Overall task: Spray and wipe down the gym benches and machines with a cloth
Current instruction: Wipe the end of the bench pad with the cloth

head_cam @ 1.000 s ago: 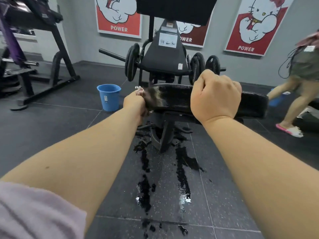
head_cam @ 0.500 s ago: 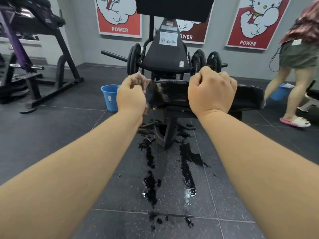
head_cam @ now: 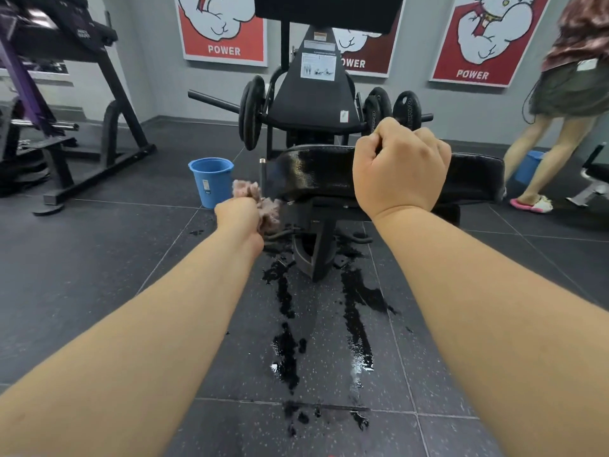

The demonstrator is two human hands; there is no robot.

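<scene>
- I am seeing the left hand (head_cam: pixel 239 214) clamping its fingers round the bunched cloth (head_cam: pixel 263 206), at the left end of the bench pad (head_cam: pixel 316 173).
- The right hand (head_cam: pixel 400 166) is curling over the pad's top, seemingly gripping its far edge.
- The pad's long axis is running left to right.
- Its left part is glistening wet. I am judging the wiping partly done, with the right part remaining.

Dark tiled floor (head_cam: pixel 99 258), water puddles (head_cam: pixel 356 298), blue bucket (head_cam: pixel 211 181)
</scene>
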